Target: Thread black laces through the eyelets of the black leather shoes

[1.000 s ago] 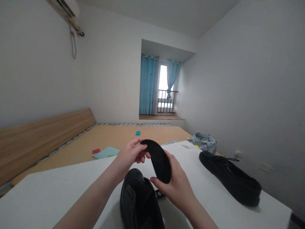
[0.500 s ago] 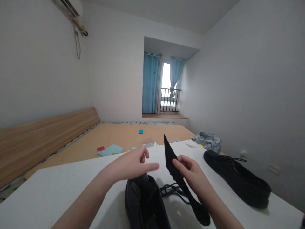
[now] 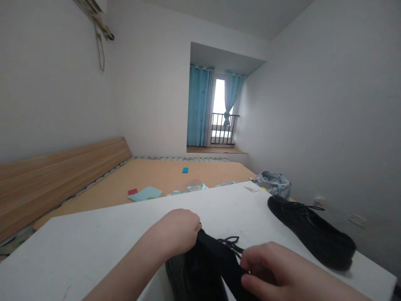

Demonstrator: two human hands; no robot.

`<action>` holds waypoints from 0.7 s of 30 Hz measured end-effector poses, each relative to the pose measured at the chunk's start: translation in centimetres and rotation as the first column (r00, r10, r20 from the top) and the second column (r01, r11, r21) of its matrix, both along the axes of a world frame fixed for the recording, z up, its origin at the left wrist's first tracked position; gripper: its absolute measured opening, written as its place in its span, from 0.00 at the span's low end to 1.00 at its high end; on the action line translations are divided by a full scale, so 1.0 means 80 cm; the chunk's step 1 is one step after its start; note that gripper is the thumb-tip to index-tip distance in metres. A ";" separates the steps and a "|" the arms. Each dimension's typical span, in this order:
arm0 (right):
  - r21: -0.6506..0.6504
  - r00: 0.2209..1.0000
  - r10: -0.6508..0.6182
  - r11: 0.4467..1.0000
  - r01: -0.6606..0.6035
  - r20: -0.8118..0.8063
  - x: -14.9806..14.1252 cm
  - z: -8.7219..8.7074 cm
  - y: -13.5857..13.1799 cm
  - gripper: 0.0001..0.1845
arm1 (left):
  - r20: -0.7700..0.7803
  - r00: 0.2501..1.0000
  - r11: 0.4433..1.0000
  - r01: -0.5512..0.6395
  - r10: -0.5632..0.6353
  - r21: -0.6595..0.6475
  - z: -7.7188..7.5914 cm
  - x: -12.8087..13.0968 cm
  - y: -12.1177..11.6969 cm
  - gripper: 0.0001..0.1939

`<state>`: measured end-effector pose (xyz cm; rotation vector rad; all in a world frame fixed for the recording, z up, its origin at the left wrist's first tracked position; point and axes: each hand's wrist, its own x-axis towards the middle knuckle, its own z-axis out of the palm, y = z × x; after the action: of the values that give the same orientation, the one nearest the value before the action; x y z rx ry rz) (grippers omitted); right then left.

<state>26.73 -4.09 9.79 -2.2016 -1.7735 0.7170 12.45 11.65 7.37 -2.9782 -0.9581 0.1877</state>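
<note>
A black insole (image 3: 224, 261) stretches at a slant over the opening of a black lace-up shoe (image 3: 177, 278) at the table's near edge. At the insole's far end, my left hand (image 3: 181, 230) is closed on it, fingertips mostly hidden behind the knuckles. My right hand (image 3: 275, 267) pinches the near part between thumb and curled fingers. Loose black laces (image 3: 232, 242) spread just beyond the insole. Much of the shoe's inside is covered by the insole and my left hand.
The matching black shoe (image 3: 313, 232) rests at the right of the white table (image 3: 103, 238). Behind the table, a tan bed surface (image 3: 163, 171) carries a light blue sheet (image 3: 147, 193) and a small blue square (image 3: 185, 170). A pale bag (image 3: 272, 184) stands at the back right.
The insole has come down and left from beside the shoe to over its opening. My left hand, open before, has closed on its far end; my right hand has moved lower and nearer.
</note>
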 end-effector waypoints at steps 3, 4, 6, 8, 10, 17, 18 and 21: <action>-0.034 0.994 0.036 0.999 -0.033 0.105 0.002 0.013 -0.009 0.10 | 0.056 0.998 0.998 0.032 -0.036 0.054 -0.003 0.005 0.000 0.19; -0.014 0.991 0.043 0.999 -0.041 0.130 0.003 0.015 -0.011 0.09 | 0.072 0.996 0.998 0.040 -0.044 0.047 -0.004 0.007 -0.001 0.19; 0.027 0.983 0.056 0.998 -0.061 0.173 0.006 0.016 -0.012 0.08 | 0.091 0.994 0.998 0.065 -0.066 0.019 -0.004 0.009 -0.005 0.19; 0.041 0.971 0.091 0.994 -0.102 0.221 0.007 0.013 -0.011 0.06 | 0.111 0.990 0.996 0.088 -0.088 0.003 -0.004 0.009 -0.009 0.19; 0.029 0.963 0.159 0.985 -0.169 0.220 0.004 0.010 -0.006 0.09 | 0.126 0.987 0.995 0.099 -0.099 0.005 -0.003 0.009 -0.010 0.18; 0.044 0.904 0.278 0.950 -0.309 0.326 -0.023 0.024 0.020 0.13 | 0.133 0.986 0.994 0.101 -0.104 0.027 -0.001 0.011 -0.011 0.18; -0.013 0.870 0.294 0.949 -0.314 0.395 -0.026 0.023 0.024 0.12 | 0.133 0.986 0.994 0.103 -0.105 0.028 -0.002 0.011 -0.011 0.18; 0.035 0.844 0.273 0.945 -0.325 0.461 -0.032 0.000 0.040 0.07 | 0.127 0.987 0.995 0.101 -0.102 0.018 -0.003 0.011 -0.010 0.18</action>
<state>24.14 -0.90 9.79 -2.1603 -2.3543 0.1425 13.37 10.87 7.12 -3.0505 -0.8112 -0.0100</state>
